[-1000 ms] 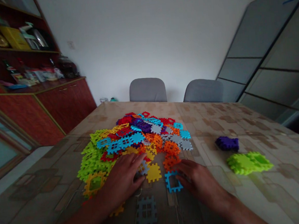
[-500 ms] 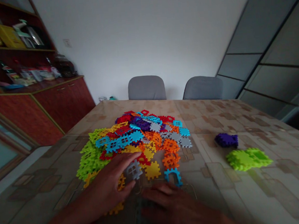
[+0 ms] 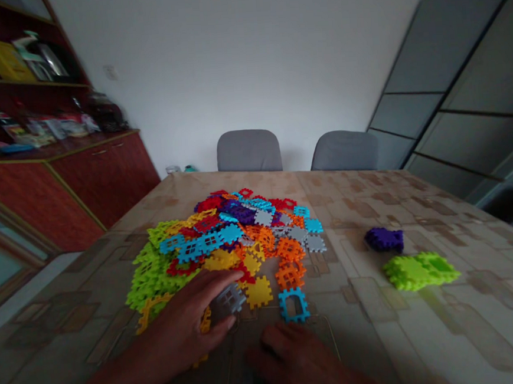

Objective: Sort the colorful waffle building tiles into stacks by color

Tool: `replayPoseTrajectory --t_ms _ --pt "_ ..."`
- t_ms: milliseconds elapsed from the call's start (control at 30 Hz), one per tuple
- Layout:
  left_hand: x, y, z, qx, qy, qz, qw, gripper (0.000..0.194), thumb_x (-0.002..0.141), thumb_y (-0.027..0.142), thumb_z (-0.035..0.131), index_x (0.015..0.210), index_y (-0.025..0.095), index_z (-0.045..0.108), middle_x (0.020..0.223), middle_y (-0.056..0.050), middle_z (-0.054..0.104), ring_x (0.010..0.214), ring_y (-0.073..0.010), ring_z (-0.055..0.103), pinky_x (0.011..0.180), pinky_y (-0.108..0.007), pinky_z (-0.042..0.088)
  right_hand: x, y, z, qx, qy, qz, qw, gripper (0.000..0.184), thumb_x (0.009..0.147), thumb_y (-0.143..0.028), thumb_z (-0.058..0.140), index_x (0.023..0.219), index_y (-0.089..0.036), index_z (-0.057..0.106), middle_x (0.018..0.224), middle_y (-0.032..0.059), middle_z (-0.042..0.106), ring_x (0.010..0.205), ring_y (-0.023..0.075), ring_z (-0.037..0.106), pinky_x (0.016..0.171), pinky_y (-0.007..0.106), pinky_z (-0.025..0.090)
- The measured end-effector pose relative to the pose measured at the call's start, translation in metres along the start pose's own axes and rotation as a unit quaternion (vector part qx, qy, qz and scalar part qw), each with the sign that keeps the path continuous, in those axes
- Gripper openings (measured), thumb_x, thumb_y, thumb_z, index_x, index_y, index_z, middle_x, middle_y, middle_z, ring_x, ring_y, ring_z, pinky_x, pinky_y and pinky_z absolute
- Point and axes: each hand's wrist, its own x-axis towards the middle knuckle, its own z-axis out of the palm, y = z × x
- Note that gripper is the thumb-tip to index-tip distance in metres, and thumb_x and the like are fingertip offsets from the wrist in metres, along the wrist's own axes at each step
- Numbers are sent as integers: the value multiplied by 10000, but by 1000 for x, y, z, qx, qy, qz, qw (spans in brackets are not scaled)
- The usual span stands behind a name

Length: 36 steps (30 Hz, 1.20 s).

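Note:
My left hand (image 3: 199, 309) reaches over the near side of a pile of toothed plastic building tiles. Its thumb and fingers are apart, with a grey window tile (image 3: 230, 299) between them; the hand does not close on it. Beyond the fingertips lie a yellow square tile (image 3: 259, 292) and red pieces. My right hand (image 3: 296, 354) is low at the near edge, dark and partly blurred. Its fingers are curled in, with a dim greyish shape under them that I cannot make out. Just beyond its knuckles lies a blue frame tile (image 3: 294, 305).
Lime green tiles (image 3: 150, 277) heap at the left of the pile, orange tiles (image 3: 291, 274) at its right. A purple stack (image 3: 384, 240) and a lime green stack (image 3: 421, 271) stand apart on the right of the patterned table (image 3: 360, 326). Two grey chairs (image 3: 248, 150) are behind.
My right hand has curled its fingers and shifted slightly right, uncovering more of the blue frame tile. My left hand stays beside the grey tile, moving little. The view has shifted slightly.

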Motion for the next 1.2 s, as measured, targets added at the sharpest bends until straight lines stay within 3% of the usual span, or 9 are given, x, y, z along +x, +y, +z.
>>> replayPoseTrajectory --t_ms 100,167,233,333,500,667,800,1000,1200 --pt "-1 2 3 6 5 -5 1000 582 850 207 599 1415 321 523 1405 -19 624 1266 -244 597 1086 -355 463 2 -3 -1 47 -34 108 992 827 718 -600 814 1357 -180 502 1121 111 663 939 283 654 802 366 542" --pt "-2 6 6 8 8 -14 1000 590 838 213 607 1414 319 529 1401 -25 629 1263 -255 600 1092 -375 462 3 -5 -12 83 -41 177 980 940 696 -577 830 1446 -171 434 1235 153 643 1045 329 643 895 420 534" --pt "-5 12 10 10 3 -24 1000 604 823 208 610 1413 313 533 1398 -33 631 1265 -265 599 1093 -398 467 2 -5 -28 115 -45 225 967 830 760 -517 789 1439 -177 454 1272 156 638 1093 334 636 928 434 525" --pt "-11 22 18 26 -12 -33 999 612 809 218 628 1410 293 540 1407 -57 622 1280 -290 586 1091 -436 476 -4 0 -47 130 -46 246 959 490 872 -401 682 1312 -213 574 1176 107 687 1032 303 669 886 416 533" --pt "-19 40 38 23 -93 -17 995 690 782 245 708 1442 308 514 1418 -60 615 1269 -293 596 1068 -428 506 -16 21 -55 121 -9 268 956 167 924 -250 583 1066 -215 663 1039 66 721 943 239 697 826 321 520" --pt "-14 52 47 39 -184 -26 982 831 755 347 810 1506 272 460 1490 -126 547 1323 -386 530 1091 -563 457 -20 35 -55 113 6 286 951 145 955 -239 549 1020 -201 674 980 69 722 881 236 710 778 320 523" --pt "-13 56 50 52 -203 -29 977 929 720 375 852 1533 240 422 1517 -167 506 1341 -429 493 1084 -628 433 -19 38 -57 104 -10 290 951 170 965 -251 549 1050 -194 685 1011 84 721 907 257 711 804 361 537" --pt "-13 53 56 41 -171 -3 984 804 763 192 722 1512 266 442 1476 -133 554 1327 -374 515 1088 -576 447 -16 39 -51 99 -26 296 950 436 828 -210 709 1252 -201 608 1199 96 690 1051 283 677 881 375 533" --pt "-10 38 41 -24 -162 27 986 867 744 120 731 1501 394 409 1487 -24 559 1326 -289 539 1098 -458 464 -14 40 -49 93 -15 297 950 341 859 -236 691 1190 -199 618 1150 102 700 1006 277 687 851 370 530"
